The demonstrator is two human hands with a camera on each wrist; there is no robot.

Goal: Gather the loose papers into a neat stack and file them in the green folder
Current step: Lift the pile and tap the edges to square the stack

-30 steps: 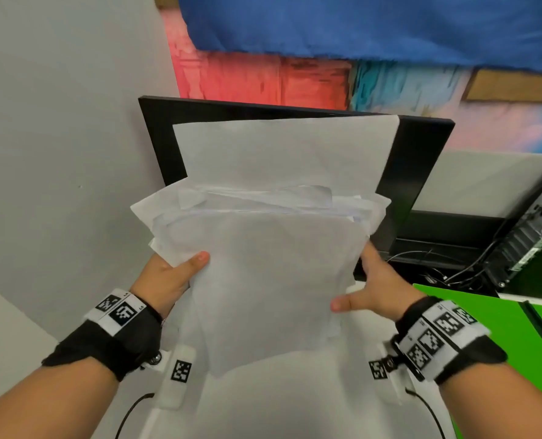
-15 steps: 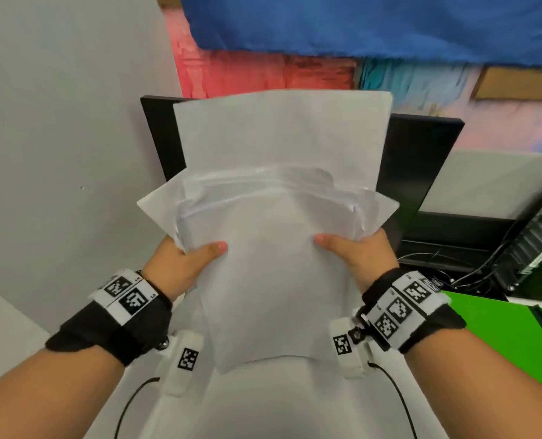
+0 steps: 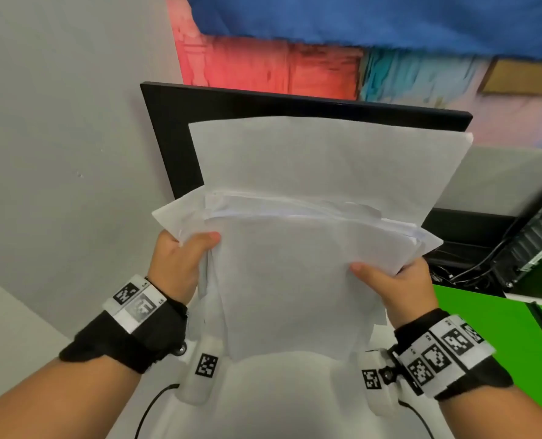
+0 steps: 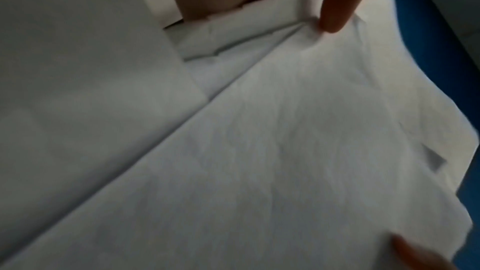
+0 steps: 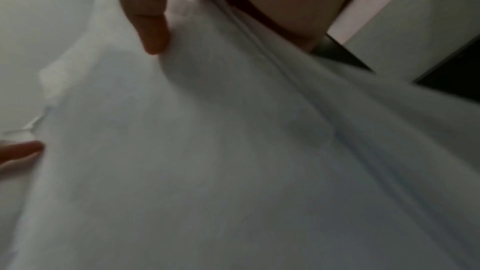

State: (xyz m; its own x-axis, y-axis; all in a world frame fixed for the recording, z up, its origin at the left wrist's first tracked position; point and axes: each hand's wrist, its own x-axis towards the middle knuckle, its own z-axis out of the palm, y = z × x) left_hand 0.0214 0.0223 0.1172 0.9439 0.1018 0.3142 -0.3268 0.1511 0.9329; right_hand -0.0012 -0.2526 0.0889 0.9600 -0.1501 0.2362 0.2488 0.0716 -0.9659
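I hold a loose bundle of white papers (image 3: 295, 274) upright in the air in front of me. The sheets are uneven; one tall sheet (image 3: 326, 160) sticks up behind the rest. My left hand (image 3: 184, 264) grips the bundle's left edge, thumb on the front. My right hand (image 3: 393, 286) grips the right edge, thumb on the front too. Both wrist views are filled by the papers (image 4: 285, 151) (image 5: 207, 151), with a thumb pressed on them. The green folder (image 3: 491, 327) lies open on the desk at the lower right, below my right wrist.
A black monitor (image 3: 231, 106) stands right behind the papers. A white wall (image 3: 57, 153) is on the left. A dark computer case (image 3: 535, 242) with cables sits at the far right. The white desk (image 3: 279, 400) lies below my hands.
The bundle has dropped lower against the monitor. My right hand has slid outward along the right edge, and both thumbs still pinch the front sheet.
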